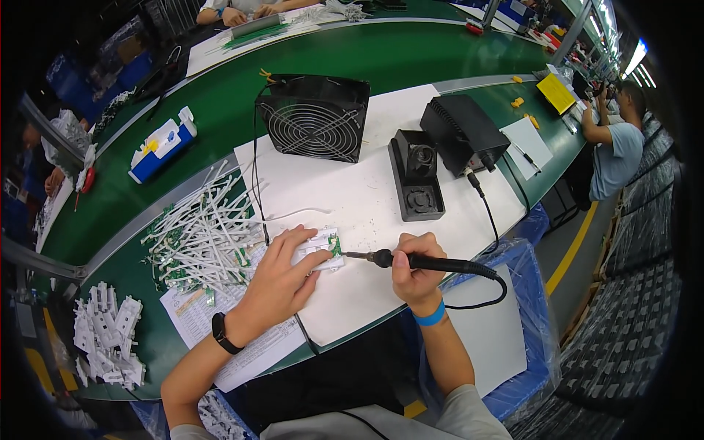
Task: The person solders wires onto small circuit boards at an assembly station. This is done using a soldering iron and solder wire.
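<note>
In my closed right hand (418,273) is a black soldering iron (385,258), gripped like a pen and pointing left. Its metal tip meets the edge of a small green circuit board (335,245). That board sits in a white plastic housing (325,262) lying on the white sheet (356,315). My left hand (282,275) holds the housing down, index finger along its top and part of it hidden underneath. Left of this hand lies a tangled pile of white cables (205,227) with small green boards at their ends.
A black fan (314,121) stands behind the work. To its right are a black iron stand (416,180) and a black soldering station (466,132). White housings (110,334) are heaped at left, near a printed paper (257,359). Another person (620,139) works at far right.
</note>
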The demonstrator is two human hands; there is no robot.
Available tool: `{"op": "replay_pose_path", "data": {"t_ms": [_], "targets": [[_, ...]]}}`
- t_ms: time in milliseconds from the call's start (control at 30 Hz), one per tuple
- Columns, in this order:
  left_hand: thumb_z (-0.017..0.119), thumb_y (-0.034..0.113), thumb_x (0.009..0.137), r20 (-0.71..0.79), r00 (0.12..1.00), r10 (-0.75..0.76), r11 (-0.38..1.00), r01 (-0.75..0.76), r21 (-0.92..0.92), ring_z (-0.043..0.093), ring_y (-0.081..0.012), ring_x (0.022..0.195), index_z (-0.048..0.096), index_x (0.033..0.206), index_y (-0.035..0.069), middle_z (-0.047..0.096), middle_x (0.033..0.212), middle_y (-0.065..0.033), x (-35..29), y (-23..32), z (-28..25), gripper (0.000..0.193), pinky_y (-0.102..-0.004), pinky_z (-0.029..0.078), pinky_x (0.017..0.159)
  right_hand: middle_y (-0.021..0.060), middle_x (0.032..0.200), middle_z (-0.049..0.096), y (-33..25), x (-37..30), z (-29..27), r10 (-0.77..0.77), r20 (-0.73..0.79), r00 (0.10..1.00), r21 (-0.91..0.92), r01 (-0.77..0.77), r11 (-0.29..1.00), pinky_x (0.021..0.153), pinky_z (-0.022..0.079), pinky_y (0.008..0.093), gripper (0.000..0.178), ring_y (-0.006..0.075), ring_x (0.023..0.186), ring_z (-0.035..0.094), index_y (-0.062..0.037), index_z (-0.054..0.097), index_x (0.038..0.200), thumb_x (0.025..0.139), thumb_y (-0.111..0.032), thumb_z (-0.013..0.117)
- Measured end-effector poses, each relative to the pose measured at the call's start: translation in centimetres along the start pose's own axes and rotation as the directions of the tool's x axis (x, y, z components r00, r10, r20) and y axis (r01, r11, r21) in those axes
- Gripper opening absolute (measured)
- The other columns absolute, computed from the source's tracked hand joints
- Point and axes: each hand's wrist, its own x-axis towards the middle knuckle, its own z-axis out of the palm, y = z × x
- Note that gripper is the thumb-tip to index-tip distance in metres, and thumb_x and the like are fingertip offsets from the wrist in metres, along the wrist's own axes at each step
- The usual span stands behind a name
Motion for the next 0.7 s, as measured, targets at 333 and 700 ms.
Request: {"op": "replay_pose_path", "data": {"t_ms": [333, 700], "targets": [[0.077, 0.015, 0.082, -0.099, 0.995, 0.024, 0.994, -0.014, 0.106, 0.056, -0.0369, 0.118, 0.068, 0.116, 0.009, 0.059, 0.132, -0.0157, 0.1, 0.6, 0.2, 0.036, -0.0426, 0.048, 0.098, 0.0055, 0.073, 0.060, -0.1, 0.0, 0.3, 0.019, -0.311, 0.950, 0.020, -0.013, 1.000, 0.054, 0.038, 0.0232, 0.010, 0.0102, 0.058, 0.048, -0.0018, 0.055, 0.091, 0.092, -0.003, 0.065], [0.077, 0.019, 0.082, -0.181, 0.983, -0.016, 0.990, 0.041, 0.134, 0.058, -0.0342, 0.109, 0.070, 0.118, 0.003, 0.059, 0.131, -0.0176, 0.2, 3.0, 2.2, 0.040, -0.0397, 0.054, 0.088, 0.0107, 0.093, 0.068, -0.6, 0.1, 0.5, 0.139, -0.309, 0.941, -0.037, -0.158, 0.987, 0.074, 0.051, 0.0240, 0.024, 0.0158, 0.081, 0.066, 0.0014, 0.063, 0.108, 0.087, 0.005, 0.074]]}}
